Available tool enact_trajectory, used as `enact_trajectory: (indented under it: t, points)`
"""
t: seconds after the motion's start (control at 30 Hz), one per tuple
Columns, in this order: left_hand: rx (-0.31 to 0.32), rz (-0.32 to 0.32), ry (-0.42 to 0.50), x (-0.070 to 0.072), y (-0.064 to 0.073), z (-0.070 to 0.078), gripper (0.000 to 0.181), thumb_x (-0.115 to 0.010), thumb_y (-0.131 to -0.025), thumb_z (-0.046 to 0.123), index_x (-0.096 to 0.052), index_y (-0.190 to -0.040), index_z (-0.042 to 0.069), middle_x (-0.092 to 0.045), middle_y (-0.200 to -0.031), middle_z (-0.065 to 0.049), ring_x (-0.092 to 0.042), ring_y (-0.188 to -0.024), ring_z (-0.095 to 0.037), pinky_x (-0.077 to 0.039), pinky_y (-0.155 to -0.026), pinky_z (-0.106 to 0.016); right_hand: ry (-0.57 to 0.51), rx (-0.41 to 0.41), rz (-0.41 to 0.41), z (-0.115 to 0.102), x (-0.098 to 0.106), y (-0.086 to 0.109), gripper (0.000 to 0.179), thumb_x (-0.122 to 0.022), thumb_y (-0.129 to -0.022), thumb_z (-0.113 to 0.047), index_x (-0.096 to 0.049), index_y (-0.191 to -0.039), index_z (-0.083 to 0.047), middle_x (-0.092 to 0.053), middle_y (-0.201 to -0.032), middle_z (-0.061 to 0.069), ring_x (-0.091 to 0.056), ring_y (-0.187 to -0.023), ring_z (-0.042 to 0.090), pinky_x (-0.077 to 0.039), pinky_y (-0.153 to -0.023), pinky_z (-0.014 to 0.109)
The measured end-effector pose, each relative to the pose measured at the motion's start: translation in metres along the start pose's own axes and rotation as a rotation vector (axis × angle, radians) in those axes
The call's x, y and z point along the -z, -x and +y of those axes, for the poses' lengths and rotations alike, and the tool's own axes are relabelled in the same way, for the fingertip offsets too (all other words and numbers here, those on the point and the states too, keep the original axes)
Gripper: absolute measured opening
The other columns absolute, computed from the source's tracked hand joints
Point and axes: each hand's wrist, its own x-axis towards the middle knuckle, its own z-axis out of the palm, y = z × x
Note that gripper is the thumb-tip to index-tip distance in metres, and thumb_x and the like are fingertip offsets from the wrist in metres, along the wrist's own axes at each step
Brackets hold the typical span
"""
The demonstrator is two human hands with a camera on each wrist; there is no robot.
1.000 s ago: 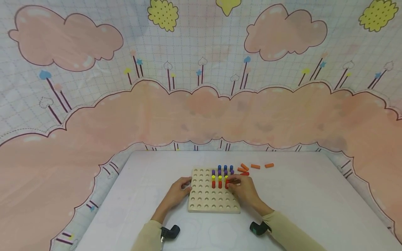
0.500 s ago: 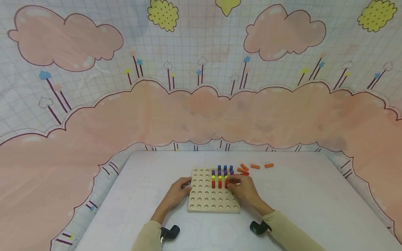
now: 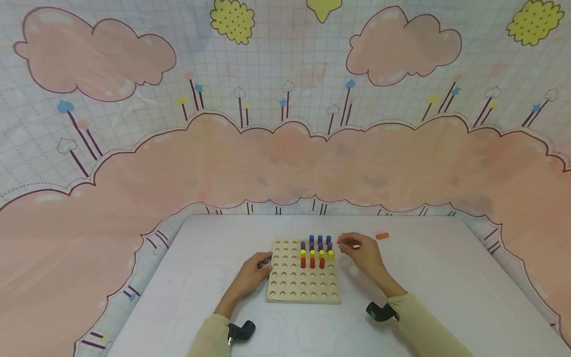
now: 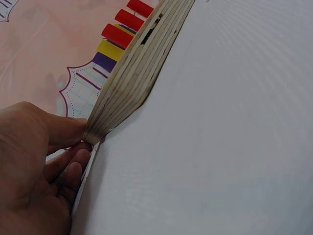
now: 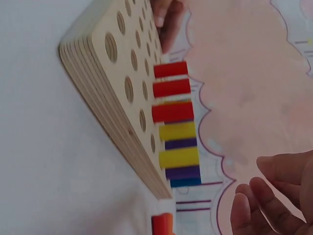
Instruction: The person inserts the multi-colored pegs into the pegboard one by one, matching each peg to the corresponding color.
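A wooden pegboard [image 3: 281,297] lies on the white table with rows of blue, purple, yellow and red pegs standing in it. My left hand [image 3: 253,271] holds its left edge; in the left wrist view, the thumb presses the top and the curled fingers [image 4: 73,171] sit at the side. Three red pegs [image 3: 312,263] form the nearest row. Off the board's far right, my right hand [image 3: 362,252] reaches over loose pegs, thumb and fingers apart. A loose red peg [image 3: 355,247] shows beneath it. In the right wrist view, nothing is between those fingers [image 5: 266,196].
An orange peg [image 3: 382,235] lies on the table beyond the right hand. The hand hides the other orange ones. A patterned backdrop [image 3: 285,163] hangs behind the table [image 3: 428,277]. Dark wrist cameras sit at both sleeves.
My right hand has left the red peg, which stays upright in the board, and moved right and away to the loose pegs. The left hand has kept its hold.
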Motion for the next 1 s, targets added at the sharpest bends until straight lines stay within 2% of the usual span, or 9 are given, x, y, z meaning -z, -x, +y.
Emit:
enact_trajectory:
  t: [0.2, 0.5, 0.6, 0.8, 1.0]
  points:
    - [0.011, 0.008, 0.002, -0.002, -0.002, 0.001, 0.043, -0.062, -0.095, 0.012, -0.056, -0.137, 0.005, -0.062, -0.127, -0.008, -0.058, -0.113, -0.023, -0.048, -0.097, -0.044, 0.011, -0.055, -0.036, 0.016, 0.013, -0.009, 0.024, -0.068, -0.092, -0.013, -0.071, -0.115, -0.007, -0.071, -0.117, 0.010, -0.065, -0.105, 0.027, -0.056, -0.088, 0.039]
    - [0.020, 0.013, -0.010, -0.004, -0.005, 0.001, 0.043, -0.062, -0.096, 0.012, -0.056, -0.137, 0.006, -0.062, -0.126, -0.008, -0.057, -0.112, -0.023, -0.048, -0.097, -0.045, 0.061, -0.127, -0.083, 0.044, 0.021, -0.021, 0.025, -0.068, -0.092, -0.014, -0.071, -0.116, -0.007, -0.071, -0.117, 0.014, -0.063, -0.103, 0.029, -0.052, -0.077, 0.028]
    - [0.018, 0.015, -0.012, -0.004, -0.005, 0.002, 0.043, -0.062, -0.095, 0.012, -0.056, -0.137, 0.005, -0.062, -0.127, -0.009, -0.058, -0.113, -0.024, -0.048, -0.098, -0.045, 0.066, -0.146, -0.090, 0.051, 0.020, -0.023, 0.025, -0.068, -0.092, -0.012, -0.072, -0.116, -0.006, -0.068, -0.121, 0.016, -0.063, -0.104, 0.030, -0.054, -0.080, 0.032]
    - [0.021, 0.014, -0.009, -0.004, -0.005, 0.002, 0.042, -0.062, -0.095, 0.012, -0.056, -0.136, 0.006, -0.062, -0.130, -0.009, -0.058, -0.115, -0.025, -0.048, -0.099, -0.046, 0.022, -0.227, -0.132, 0.063, 0.016, -0.026, 0.024, -0.068, -0.092, -0.010, -0.072, -0.116, -0.007, -0.061, -0.134, 0.019, -0.059, -0.114, 0.033, -0.053, -0.096, 0.045]
    - [0.023, 0.021, -0.004, -0.005, -0.006, 0.002, 0.042, -0.062, -0.095, 0.011, -0.057, -0.136, 0.006, -0.062, -0.129, -0.009, -0.058, -0.114, -0.023, -0.048, -0.099, -0.045, 0.031, -0.243, -0.166, 0.071, 0.013, -0.031, 0.023, -0.069, -0.091, -0.008, -0.073, -0.113, -0.007, -0.061, -0.132, 0.019, -0.058, -0.113, 0.034, -0.051, -0.098, 0.047]
